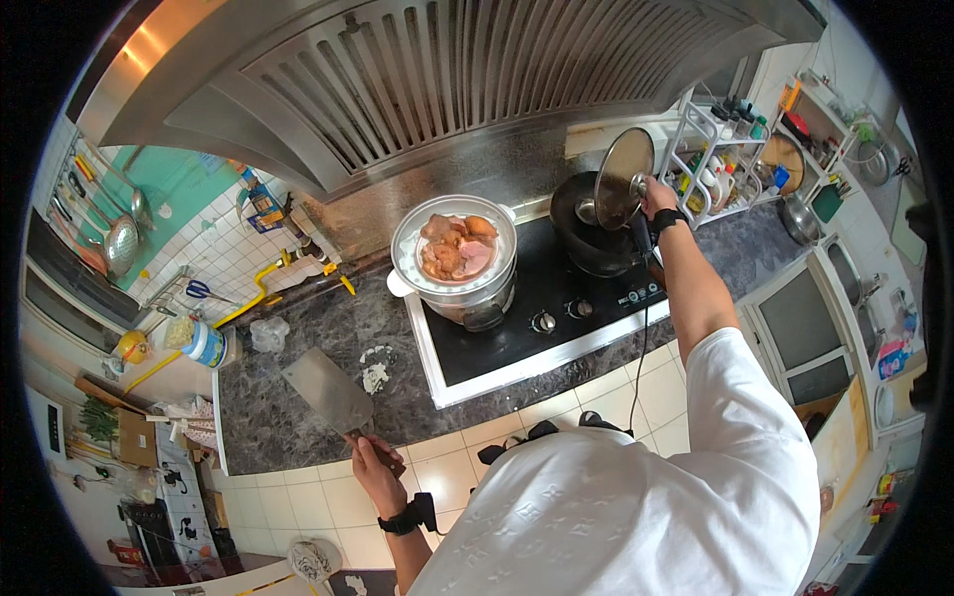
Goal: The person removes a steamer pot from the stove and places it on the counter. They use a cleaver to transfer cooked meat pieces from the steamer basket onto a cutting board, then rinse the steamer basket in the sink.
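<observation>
My left hand (375, 474) grips the wooden handle of a cleaver (332, 389), whose broad blade extends over the dark countertop. With my right hand (659, 196) I hold a glass lid (624, 179) by its knob, tilted nearly upright above a black wok (589, 249) on the right burner. Inside the wok little can be made out. On the left burner stands a pot with a white steamer tier (406, 261). A plate of browned and pink meat pieces (458, 246) sits in that tier. Small white scraps (376, 378) lie near the cleaver blade.
A steel range hood (417, 82) overhangs the black gas cooktop (477, 357). The white spice rack (719, 164) stands close to my right hand. A crumpled plastic bag (269, 335) and a blue-labelled jar (205, 344) are at the left. A yellow gas hose (261, 287) runs along the wall.
</observation>
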A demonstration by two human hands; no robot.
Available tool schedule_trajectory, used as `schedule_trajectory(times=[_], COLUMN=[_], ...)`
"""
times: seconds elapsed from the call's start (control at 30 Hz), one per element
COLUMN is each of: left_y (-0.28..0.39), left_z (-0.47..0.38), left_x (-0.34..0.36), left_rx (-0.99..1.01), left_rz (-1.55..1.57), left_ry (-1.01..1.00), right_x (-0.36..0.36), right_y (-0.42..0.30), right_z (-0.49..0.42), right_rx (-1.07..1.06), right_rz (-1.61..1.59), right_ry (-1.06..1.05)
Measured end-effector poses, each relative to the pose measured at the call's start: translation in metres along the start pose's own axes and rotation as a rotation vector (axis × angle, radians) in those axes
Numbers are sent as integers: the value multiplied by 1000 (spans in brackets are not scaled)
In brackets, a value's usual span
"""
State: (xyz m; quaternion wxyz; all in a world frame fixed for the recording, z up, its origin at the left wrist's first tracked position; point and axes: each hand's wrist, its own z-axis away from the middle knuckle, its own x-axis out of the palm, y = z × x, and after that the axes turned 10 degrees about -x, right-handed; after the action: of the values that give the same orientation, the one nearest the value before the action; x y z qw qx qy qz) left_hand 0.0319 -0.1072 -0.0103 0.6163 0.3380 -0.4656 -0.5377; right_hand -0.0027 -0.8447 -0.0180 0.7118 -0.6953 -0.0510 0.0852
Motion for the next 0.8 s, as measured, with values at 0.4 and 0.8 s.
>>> schedule_trajectory(times=[0.4,0.8], left_y=[-7,-12], left_z=[9,2], left_x=[-9,-3], left_rx=[-32,10], left_rz=[-14,23], left_ry=[-18,-16], right_x=[4,-5], right_y=[3,-2], right_z=[1,12], right_rx=[132,237], right_rz=[-111,-229], right_ry=[11,62])
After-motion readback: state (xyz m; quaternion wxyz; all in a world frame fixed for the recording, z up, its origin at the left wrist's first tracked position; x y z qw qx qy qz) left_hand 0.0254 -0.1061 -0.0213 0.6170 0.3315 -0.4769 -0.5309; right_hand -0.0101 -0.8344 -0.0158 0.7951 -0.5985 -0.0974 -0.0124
